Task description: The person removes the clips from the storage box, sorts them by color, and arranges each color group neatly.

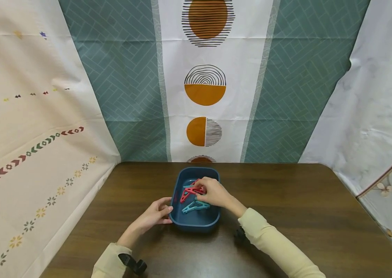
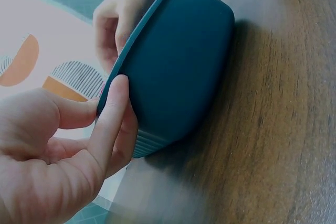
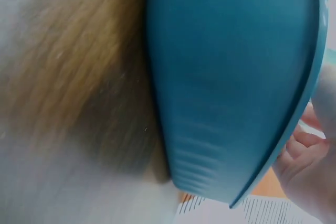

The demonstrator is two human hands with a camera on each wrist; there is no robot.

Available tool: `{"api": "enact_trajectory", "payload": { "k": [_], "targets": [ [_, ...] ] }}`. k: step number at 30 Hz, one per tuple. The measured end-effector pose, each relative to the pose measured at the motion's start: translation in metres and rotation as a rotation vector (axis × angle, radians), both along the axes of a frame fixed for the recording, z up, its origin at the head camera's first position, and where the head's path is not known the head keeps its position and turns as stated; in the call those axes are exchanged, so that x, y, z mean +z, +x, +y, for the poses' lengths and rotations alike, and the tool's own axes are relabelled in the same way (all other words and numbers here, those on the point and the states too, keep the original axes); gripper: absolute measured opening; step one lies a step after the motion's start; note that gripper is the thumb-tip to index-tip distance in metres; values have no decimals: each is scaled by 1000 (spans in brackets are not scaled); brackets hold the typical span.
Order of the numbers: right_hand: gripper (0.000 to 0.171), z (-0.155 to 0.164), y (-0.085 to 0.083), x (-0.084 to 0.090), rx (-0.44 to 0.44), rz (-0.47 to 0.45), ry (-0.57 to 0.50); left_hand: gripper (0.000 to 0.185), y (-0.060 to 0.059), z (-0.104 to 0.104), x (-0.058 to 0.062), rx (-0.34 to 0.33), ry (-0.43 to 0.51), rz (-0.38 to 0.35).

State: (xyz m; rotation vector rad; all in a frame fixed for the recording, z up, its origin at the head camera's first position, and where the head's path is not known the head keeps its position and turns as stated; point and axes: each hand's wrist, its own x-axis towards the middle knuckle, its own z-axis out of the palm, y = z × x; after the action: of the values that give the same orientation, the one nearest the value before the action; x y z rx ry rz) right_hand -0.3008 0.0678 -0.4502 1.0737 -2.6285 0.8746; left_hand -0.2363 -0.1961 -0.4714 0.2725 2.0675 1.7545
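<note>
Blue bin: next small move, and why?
Probably lift the right hand straight up: it seems to pinch a red clip inside, near a teal clip, while the left hand grips the blue bin, which should keep it steady.

A brown table (image 1: 286, 200) is at 6 o'clock, a green-and-white cloth (image 1: 119, 69) at 12, a cream cloth (image 1: 43, 116) at 9.
</note>
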Motion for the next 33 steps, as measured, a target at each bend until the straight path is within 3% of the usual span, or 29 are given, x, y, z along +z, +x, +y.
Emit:
{"api": "enact_trajectory", "payload": {
  "k": [13,27,33],
  "targets": [
    [27,22,0,-4,-122,84,-212,58,2,2,1,7,22,2],
    [24,46,-4,-6,-297,160,-332,54,0,2,-2,-7,43,-4],
    [26,56,-4,-5,-405,131,-352,57,1,1,-1,-3,45,-8]
  ]
}}
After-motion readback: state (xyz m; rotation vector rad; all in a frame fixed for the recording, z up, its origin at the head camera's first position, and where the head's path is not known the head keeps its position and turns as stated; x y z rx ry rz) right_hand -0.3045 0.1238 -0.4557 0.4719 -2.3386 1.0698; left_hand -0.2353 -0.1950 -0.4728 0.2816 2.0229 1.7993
